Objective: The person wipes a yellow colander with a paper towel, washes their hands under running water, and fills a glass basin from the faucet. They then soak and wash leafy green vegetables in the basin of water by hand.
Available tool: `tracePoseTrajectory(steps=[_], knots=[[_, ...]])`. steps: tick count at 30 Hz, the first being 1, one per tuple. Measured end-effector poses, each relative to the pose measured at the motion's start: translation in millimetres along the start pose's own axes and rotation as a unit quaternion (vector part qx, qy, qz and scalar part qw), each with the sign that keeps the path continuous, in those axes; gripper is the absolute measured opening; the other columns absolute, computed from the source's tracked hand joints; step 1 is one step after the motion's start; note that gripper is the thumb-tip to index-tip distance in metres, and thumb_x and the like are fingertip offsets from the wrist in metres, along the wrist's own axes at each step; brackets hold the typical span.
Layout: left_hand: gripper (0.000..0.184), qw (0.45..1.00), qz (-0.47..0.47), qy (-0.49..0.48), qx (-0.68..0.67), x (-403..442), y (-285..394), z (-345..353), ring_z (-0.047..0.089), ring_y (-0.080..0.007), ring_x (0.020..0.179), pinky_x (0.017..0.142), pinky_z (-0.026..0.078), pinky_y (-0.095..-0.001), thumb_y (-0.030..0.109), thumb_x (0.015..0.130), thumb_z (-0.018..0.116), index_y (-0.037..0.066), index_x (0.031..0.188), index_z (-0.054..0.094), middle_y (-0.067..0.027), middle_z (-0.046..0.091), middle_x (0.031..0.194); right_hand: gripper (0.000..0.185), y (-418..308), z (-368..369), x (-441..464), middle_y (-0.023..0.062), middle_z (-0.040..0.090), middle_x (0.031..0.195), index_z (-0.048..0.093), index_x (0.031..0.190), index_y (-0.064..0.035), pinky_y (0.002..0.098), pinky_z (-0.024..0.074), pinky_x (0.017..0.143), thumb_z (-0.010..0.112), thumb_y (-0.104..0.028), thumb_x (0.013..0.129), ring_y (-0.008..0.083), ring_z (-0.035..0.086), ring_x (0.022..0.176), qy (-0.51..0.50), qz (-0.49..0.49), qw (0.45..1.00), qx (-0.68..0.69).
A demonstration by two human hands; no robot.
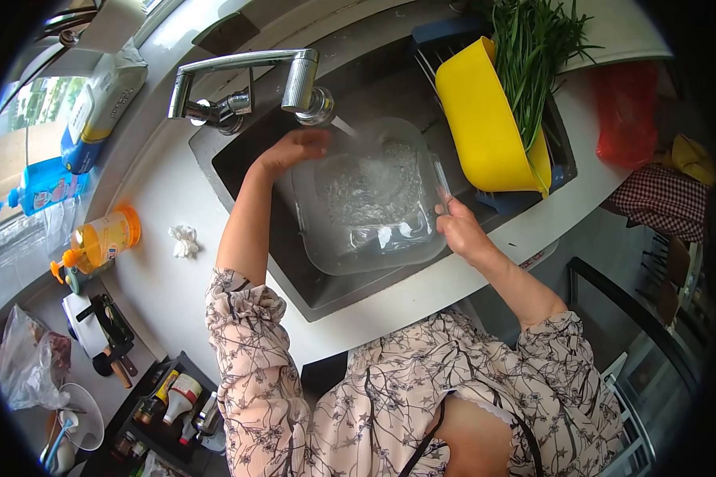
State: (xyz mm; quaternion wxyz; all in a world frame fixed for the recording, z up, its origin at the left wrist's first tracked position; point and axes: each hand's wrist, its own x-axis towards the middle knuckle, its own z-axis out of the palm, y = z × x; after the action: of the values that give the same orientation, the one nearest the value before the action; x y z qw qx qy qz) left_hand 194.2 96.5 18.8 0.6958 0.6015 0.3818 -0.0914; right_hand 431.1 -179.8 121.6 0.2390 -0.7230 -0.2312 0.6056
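Observation:
A translucent plastic basin (342, 250) sits in the dark sink, with rippling water inside it. My right hand (463, 230) is closed around the handle on the basin's right side. Above the basin's upper left corner is my left hand (296, 149), just below the chrome faucet (301, 83). Its fingers point toward the water stream and are slightly blurred; nothing shows in them. Water runs from the faucet head into the basin.
A yellow basket (481, 119) with long green stalks (533, 63) stands at the sink's right end. A crumpled white tissue (184, 242) and an orange-topped pump bottle (103, 241) are on the left counter. Knives (118, 338) lie farther left. A red bag (627, 111) is at right.

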Motion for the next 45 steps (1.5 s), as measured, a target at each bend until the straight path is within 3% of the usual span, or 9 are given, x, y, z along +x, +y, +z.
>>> tracePoseTrajectory(steps=[4,7,15,19,25,28,37,40,45], knots=[[0.029,0.999,0.051,-0.012,-0.002,5.7,25.7,14.5,0.055,-0.0220,0.116,0.104,0.037,-0.0345,0.020,0.078,0.068,0.005,0.103,0.062,-0.0117,0.064,0.117,0.073,5.6,-0.4,1.0,0.0179,0.049,0.126,0.028,0.143,0.0069,0.0289,0.0368,0.096,0.045,-0.007,0.074,0.0238,0.046,0.115,0.017,-0.016,1.000,0.012],[0.025,0.909,0.118,0.062,-0.395,13.8,28.8,8.8,0.059,-0.0230,0.111,0.101,0.042,-0.0367,0.021,0.083,0.067,0.005,0.102,0.063,-0.0134,0.066,0.111,0.074,2.0,-2.6,-3.6,0.0169,0.050,0.123,0.025,0.144,0.0078,0.0277,0.0382,0.094,0.046,-0.007,0.074,0.0231,0.048,0.109,0.032,0.004,0.999,0.023],[0.033,0.981,0.117,0.155,-0.001,27.0,31.5,57.4,0.059,-0.0223,0.105,0.089,0.045,-0.0355,0.034,0.087,0.067,0.005,0.100,0.064,-0.0091,0.067,0.104,0.073,-9.3,-7.7,-9.7,0.0129,0.051,0.112,0.025,0.142,0.0102,0.0239,0.0411,0.080,0.046,-0.006,0.075,0.0161,0.049,0.094,0.036,0.020,0.999,0.007],[0.044,0.812,0.198,0.428,0.345,-15.3,-9.3,55.9,0.064,-0.0327,0.092,0.084,0.049,-0.0422,0.017,0.077,0.073,0.010,0.118,0.058,-0.0140,0.067,0.094,0.067,-3.2,5.9,3.7,0.0128,0.053,0.106,0.032,0.138,0.0123,0.0254,0.0410,0.078,0.046,-0.007,0.075,0.0167,0.048,0.090,0.017,0.005,1.000,-0.017],[0.029,0.951,0.061,0.300,-0.052,18.8,-53.4,15.2,0.064,-0.0338,0.092,0.084,0.049,-0.0390,0.008,0.086,0.059,0.004,0.114,0.058,-0.0166,0.067,0.098,0.065,-30.6,9.0,26.3,0.0193,0.057,0.114,0.035,0.138,0.0088,0.0301,0.0426,0.084,0.046,-0.007,0.076,0.0225,0.055,0.091,0.058,-0.046,0.997,-0.029],[0.026,0.949,0.090,0.300,0.030,49.8,-65.4,32.2,0.065,-0.0312,0.095,0.082,0.049,-0.0360,0.007,0.089,0.054,0.003,0.114,0.059,-0.0165,0.067,0.101,0.071,-2.8,9.5,12.2,0.0293,0.040,0.140,0.025,0.144,0.0033,0.0392,0.0333,0.105,0.044,-0.013,0.079,0.0426,0.042,0.127,0.137,-0.095,0.979,-0.119],[0.044,0.963,0.064,0.262,-0.010,-16.8,-17.6,10.9,0.065,-0.0196,0.095,0.073,0.058,-0.0335,-0.008,0.088,0.042,0.009,0.126,0.056,-0.0110,0.064,0.112,0.078,-1.9,14.0,33.9,0.0130,0.039,0.147,0.020,0.150,-0.0081,0.0296,0.0459,0.087,0.045,-0.004,0.076,0.0244,0.061,0.100,0.081,-0.144,0.986,-0.018],[0.033,0.988,-0.037,0.128,0.077,-37.3,8.6,-7.9,0.065,-0.0195,0.091,0.068,0.056,-0.0318,0.008,0.090,0.050,0.004,0.121,0.057,-0.0103,0.061,0.113,0.082,-13.6,1.5,21.8,0.0139,0.029,0.151,0.020,0.151,-0.0106,0.0352,0.0524,0.081,0.046,-0.004,0.073,0.0290,0.064,0.099,-0.104,0.060,0.984,0.132],[0.047,0.973,-0.186,-0.059,0.123,-58.5,47.0,-33.3,0.066,-0.0196,0.076,0.063,0.055,-0.0291,0.029,0.085,0.057,0.000,0.123,0.058,-0.0119,0.063,0.114,0.087,-10.8,-0.1,14.6,0.0298,0.055,0.122,0.008,0.150,-0.0025,0.0396,0.0552,0.084,0.045,-0.020,0.072,0.0406,0.066,0.092,-0.254,0.196,0.904,0.283]])
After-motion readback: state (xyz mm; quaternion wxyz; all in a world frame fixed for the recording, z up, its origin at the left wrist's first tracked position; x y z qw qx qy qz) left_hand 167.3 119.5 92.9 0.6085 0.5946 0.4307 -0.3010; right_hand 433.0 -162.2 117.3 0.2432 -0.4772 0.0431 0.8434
